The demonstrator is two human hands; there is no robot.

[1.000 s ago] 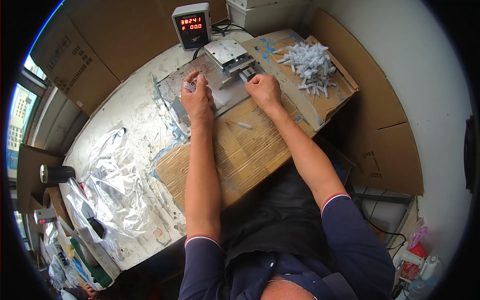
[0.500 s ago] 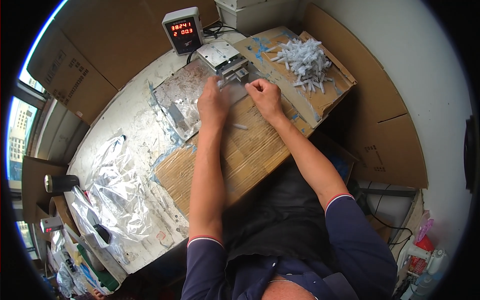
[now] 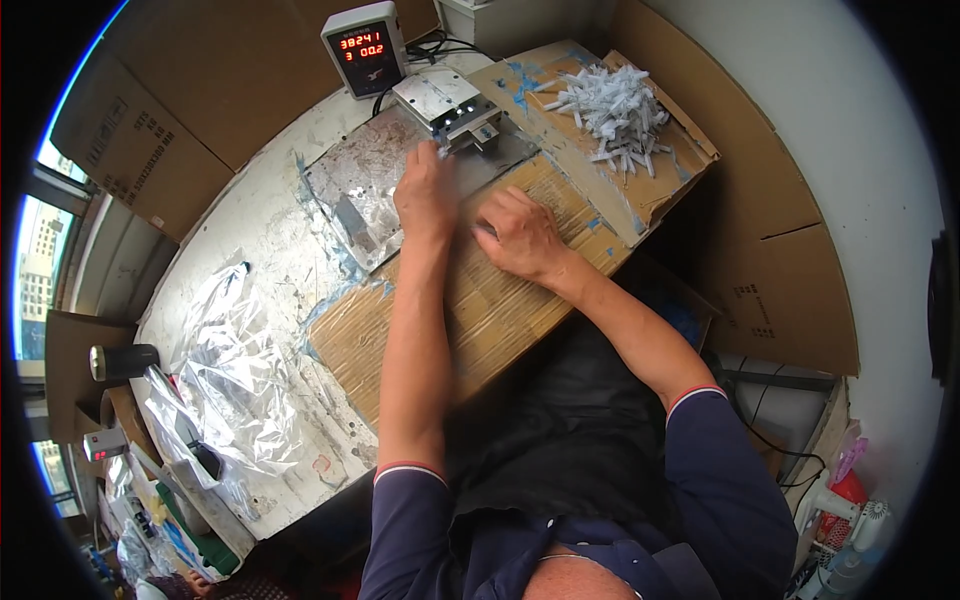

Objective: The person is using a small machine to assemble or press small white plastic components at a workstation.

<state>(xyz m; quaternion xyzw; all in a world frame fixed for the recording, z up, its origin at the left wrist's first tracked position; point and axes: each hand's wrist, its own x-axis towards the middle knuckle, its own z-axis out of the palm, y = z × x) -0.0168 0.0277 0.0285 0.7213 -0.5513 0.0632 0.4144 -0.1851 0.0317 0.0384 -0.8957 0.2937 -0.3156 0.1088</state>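
Note:
My left hand (image 3: 423, 192) is closed in a pinch at the near left edge of a small metal fixture (image 3: 468, 122). What its fingertips hold, if anything, is too small and blurred to name. Over the cardboard sheet (image 3: 400, 330), my right hand (image 3: 517, 232) is held low with its fingers curled in toward the palm. Its fingertips point left and down, and their contents are hidden. Under and beside the fixture lies a scuffed metal plate (image 3: 375, 175). A heap of small whitish translucent tube-like pieces (image 3: 612, 112) rests on cardboard to the far right.
Behind the fixture stands a white box with a red digital display (image 3: 365, 50), cables beside it. Crumpled clear plastic film (image 3: 240, 370) covers part of the white table at left, near a dark cylinder (image 3: 123, 363). Tall cardboard panels (image 3: 770, 200) border the workplace.
My right hand has drawn back from the fixture toward me, over the cardboard. The small pale piece lying there is no longer visible. My left hand stays by the fixture; the display's digits differ.

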